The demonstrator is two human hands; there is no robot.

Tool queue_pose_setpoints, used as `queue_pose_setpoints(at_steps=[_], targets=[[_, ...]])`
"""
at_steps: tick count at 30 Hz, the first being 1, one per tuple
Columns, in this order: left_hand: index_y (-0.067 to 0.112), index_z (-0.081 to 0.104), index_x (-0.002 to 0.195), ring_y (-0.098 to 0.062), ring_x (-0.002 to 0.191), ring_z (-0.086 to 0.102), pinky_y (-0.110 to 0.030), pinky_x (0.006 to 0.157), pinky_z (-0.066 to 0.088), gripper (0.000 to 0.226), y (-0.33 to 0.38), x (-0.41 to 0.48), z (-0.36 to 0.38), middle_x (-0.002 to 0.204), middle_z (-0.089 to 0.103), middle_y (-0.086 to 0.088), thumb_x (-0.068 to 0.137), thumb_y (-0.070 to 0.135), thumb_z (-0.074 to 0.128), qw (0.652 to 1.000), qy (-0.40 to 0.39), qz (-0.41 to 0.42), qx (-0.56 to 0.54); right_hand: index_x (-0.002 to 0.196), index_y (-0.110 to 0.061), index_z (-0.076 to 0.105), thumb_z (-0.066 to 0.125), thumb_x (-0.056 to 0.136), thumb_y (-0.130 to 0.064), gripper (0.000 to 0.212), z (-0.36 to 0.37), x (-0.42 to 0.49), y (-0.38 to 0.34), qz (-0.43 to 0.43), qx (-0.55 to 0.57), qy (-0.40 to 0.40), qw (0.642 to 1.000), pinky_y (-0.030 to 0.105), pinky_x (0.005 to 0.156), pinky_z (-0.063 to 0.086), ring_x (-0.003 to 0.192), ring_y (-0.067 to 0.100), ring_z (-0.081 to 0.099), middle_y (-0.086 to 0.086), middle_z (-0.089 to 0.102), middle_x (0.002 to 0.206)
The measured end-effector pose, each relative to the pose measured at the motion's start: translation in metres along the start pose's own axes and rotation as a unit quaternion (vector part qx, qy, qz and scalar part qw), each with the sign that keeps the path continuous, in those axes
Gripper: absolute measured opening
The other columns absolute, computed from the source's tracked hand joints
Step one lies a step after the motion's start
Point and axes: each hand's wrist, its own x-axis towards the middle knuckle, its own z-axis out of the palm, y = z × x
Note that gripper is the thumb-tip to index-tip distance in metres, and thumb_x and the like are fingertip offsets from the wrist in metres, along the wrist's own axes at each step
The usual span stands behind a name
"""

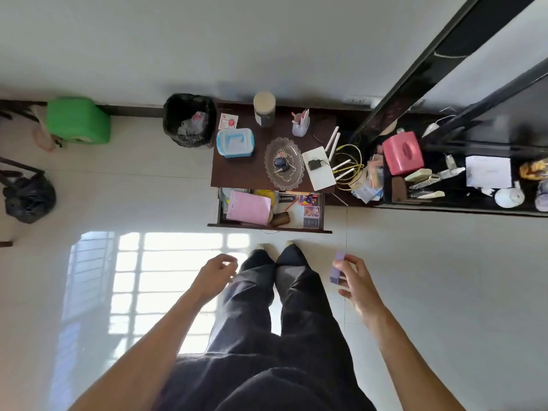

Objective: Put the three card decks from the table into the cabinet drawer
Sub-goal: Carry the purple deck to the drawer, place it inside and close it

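Right hand (354, 277) grips a small purple card-deck box (337, 268) over the floor, short of the open dark-wood cabinet drawer (268, 210). Left hand (218, 272) empty, loosely curled. Carrying step, judging by position; next: reach forward, lower deck into drawer's right side beside the decks (311, 212) apparently already there.

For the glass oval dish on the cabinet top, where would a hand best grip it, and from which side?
Grip the glass oval dish by its scalloped rim at the near long edge, coming from the drawer side. Keys fill its centre, and the white router crowds its right side, so the rim nearest the person looks freest.
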Motion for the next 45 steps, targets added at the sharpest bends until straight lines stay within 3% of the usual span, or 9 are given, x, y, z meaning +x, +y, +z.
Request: queue_pose_setpoints(at_steps=[3, 7, 12, 16, 20, 31, 37, 41, 45], targets=[[0.024, 0.064, 0.105, -0.017, 0.073, 0.068, -0.034, 0.072, 0.055, 0.016, -0.002, 0.048, 0.021, 0.087, 0.071, -0.001, 0.093, 0.031, 0.056, 0.999, 0.001, 0.001, 0.051, 0.122, -0.035, 0.051, 0.069, 0.078, -0.056, 0.052, 0.003, 0.063, 0.003, -0.004, -0.02, -0.006, 1.0, 0.025, 0.07, 0.047, 0.107, 0.016, 0.064, -0.002, 0.061, 0.123], [0.029, 0.063, 0.109, -0.014, 0.074, 0.069, -0.024, 0.058, 0.048, 0.021, -0.016, 0.123, 0.05, 0.09, 0.069, 0.004, 0.09, 0.034, 0.053, 0.994, 0.013, -0.017, 0.11, 0.12, -0.027, 0.052, 0.073, 0.082, -0.051, 0.049, 0.004, 0.164, 0.022, -0.021, -0.052, 0.005, 0.998, 0.02, 0.068, 0.048, 0.104, 0.015, 0.065, 0.003, 0.064, 0.122], [0.028, 0.064, 0.107, -0.015, 0.069, 0.064, -0.028, 0.062, 0.051, 0.018, -0.037, 0.237, 0.089, 0.091, 0.07, 0.003, 0.092, 0.029, 0.054, 0.981, 0.034, 0.018, 0.189, 0.116, -0.032, 0.053, 0.077, 0.072, -0.064, 0.06, 0.008, 0.29, 0.058, -0.039, -0.091, 0.035, 0.994, 0.033, 0.079, 0.056, 0.104, 0.014, 0.065, -0.006, 0.063, 0.116], [0.019, 0.066, 0.112, -0.02, 0.081, 0.065, -0.037, 0.077, 0.056, 0.021, -0.067, 0.336, 0.12, 0.098, 0.072, -0.001, 0.093, 0.023, 0.058, 0.968, 0.049, 0.087, 0.232, 0.11, -0.035, 0.055, 0.075, 0.063, -0.074, 0.064, 0.016, 0.38, 0.093, -0.067, -0.11, 0.047, 0.991, 0.013, 0.061, 0.048, 0.088, -0.001, 0.068, -0.012, 0.065, 0.11], [0.013, 0.069, 0.113, -0.026, 0.101, 0.065, -0.042, 0.09, 0.05, 0.026, -0.108, 0.418, 0.144, 0.105, 0.073, -0.004, 0.093, 0.026, 0.061, 0.922, 0.095, 0.204, 0.316, 0.1, -0.034, 0.057, 0.077, 0.064, -0.072, 0.056, 0.03, 0.46, 0.122, -0.097, -0.154, 0.058, 0.982, 0.016, 0.057, 0.047, 0.083, 0.0, 0.068, -0.009, 0.068, 0.103], [0.028, 0.071, 0.088, -0.018, 0.074, 0.066, -0.031, 0.064, 0.049, 0.037, -0.184, 0.503, 0.169, 0.081, 0.071, 0.011, 0.092, 0.055, 0.047, 0.802, 0.237, 0.396, 0.378, 0.103, -0.032, 0.052, 0.062, 0.067, -0.074, 0.056, 0.071, 0.599, 0.17, -0.189, -0.468, 0.113, 0.856, 0.036, 0.068, 0.042, 0.088, 0.02, 0.057, -0.004, 0.054, 0.1], [0.026, 0.07, 0.083, -0.019, 0.068, 0.064, -0.029, 0.061, 0.047, 0.046, -0.192, 0.503, 0.169, 0.076, 0.068, 0.009, 0.085, 0.067, 0.05, 0.77, 0.261, 0.435, 0.388, 0.1, -0.031, 0.049, 0.064, 0.068, -0.069, 0.052, 0.072, 0.603, 0.18, -0.2, -0.539, 0.134, 0.807, 0.034, 0.064, 0.038, 0.081, 0.021, 0.054, -0.003, 0.055, 0.099], [0.027, 0.071, 0.085, -0.018, 0.071, 0.066, -0.029, 0.064, 0.047, 0.049, -0.192, 0.503, 0.168, 0.079, 0.07, 0.011, 0.085, 0.07, 0.048, 0.769, 0.263, 0.433, 0.39, 0.121, -0.024, 0.053, 0.066, 0.081, -0.065, 0.058, 0.08, 0.596, 0.184, -0.229, -0.605, 0.137, 0.751, 0.039, 0.078, 0.047, 0.105, 0.027, 0.063, 0.004, 0.06, 0.122], [0.026, 0.07, 0.082, -0.018, 0.069, 0.064, -0.029, 0.062, 0.046, 0.047, -0.193, 0.504, 0.17, 0.077, 0.069, 0.011, 0.085, 0.069, 0.051, 0.76, 0.281, 0.438, 0.391, 0.122, -0.025, 0.055, 0.067, 0.08, -0.062, 0.057, 0.084, 0.593, 0.182, -0.211, -0.618, 0.122, 0.748, 0.043, 0.09, 0.048, 0.112, 0.029, 0.062, 0.005, 0.06, 0.125]])
